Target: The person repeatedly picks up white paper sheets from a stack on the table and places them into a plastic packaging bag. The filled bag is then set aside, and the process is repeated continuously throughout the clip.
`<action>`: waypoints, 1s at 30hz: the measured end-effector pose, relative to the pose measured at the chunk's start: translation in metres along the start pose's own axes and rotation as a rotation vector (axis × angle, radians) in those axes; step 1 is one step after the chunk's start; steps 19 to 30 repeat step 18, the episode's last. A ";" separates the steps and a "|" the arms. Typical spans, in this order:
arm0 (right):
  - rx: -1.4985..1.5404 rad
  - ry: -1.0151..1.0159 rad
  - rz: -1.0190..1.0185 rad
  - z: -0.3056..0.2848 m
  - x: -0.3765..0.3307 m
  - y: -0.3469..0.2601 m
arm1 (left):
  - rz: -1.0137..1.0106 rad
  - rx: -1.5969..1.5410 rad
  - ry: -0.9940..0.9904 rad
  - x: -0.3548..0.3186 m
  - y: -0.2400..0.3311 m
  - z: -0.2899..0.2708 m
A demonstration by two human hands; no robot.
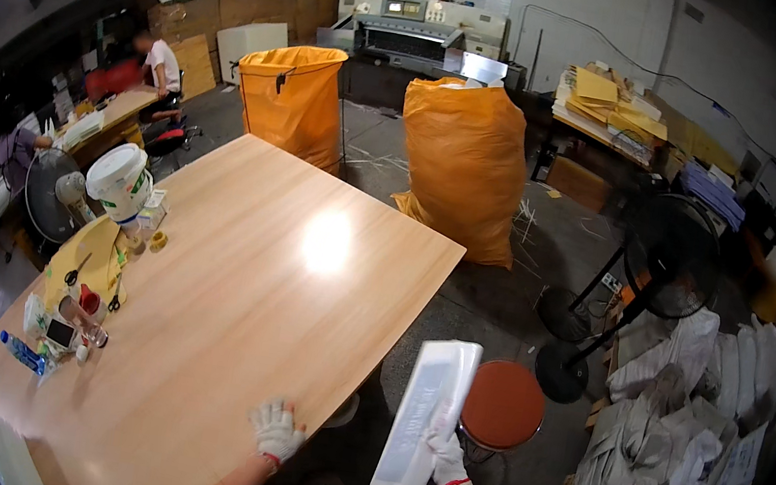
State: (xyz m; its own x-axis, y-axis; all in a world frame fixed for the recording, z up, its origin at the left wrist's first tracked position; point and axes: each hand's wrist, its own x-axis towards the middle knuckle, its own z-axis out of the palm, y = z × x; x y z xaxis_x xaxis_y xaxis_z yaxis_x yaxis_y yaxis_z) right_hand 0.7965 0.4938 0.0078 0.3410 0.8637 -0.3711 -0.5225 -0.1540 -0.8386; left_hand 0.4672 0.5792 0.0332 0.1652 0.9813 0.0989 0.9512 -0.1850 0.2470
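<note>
My left hand, in a white glove with bare fingertips, lies spread on the wood-coloured table near its right edge. Gripped at its right side by my gloved right hand is a long, flat white package with a glossy, plastic-like surface. It is tilted upright in front of my body, just off the table's right edge. What is inside cannot be made out.
Along the table's left side are a white bucket, scissors and a water bottle. A round brown stool, standing fan and piled white sacks are at right. Beyond the table stands a full orange bag.
</note>
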 end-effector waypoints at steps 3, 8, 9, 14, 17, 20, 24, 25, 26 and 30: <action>0.132 0.074 -0.105 -0.049 0.054 -0.009 | 0.101 0.131 0.112 -0.013 -0.010 0.020; 0.383 0.126 0.025 -0.111 0.136 -0.045 | 0.034 0.053 0.092 0.001 0.000 0.014; 0.324 0.144 0.004 -0.105 0.146 -0.070 | 0.035 0.062 0.092 0.002 -0.003 0.017; 0.049 0.222 -0.049 -0.182 0.232 -0.103 | 0.046 0.061 0.026 0.032 -0.007 0.040; -0.061 0.275 0.018 -0.234 0.270 -0.125 | 0.000 -0.013 -0.020 0.085 0.015 0.050; -0.033 0.261 0.136 -0.199 0.280 -0.151 | -0.043 -0.002 -0.048 0.078 0.019 0.046; -0.033 0.261 0.136 -0.199 0.280 -0.151 | -0.043 -0.002 -0.048 0.078 0.019 0.046; -0.033 0.261 0.136 -0.199 0.280 -0.151 | -0.043 -0.002 -0.048 0.078 0.019 0.046; -0.033 0.261 0.136 -0.199 0.280 -0.151 | -0.043 -0.002 -0.048 0.078 0.019 0.046; -0.033 0.261 0.136 -0.199 0.280 -0.151 | -0.043 -0.002 -0.048 0.078 0.019 0.046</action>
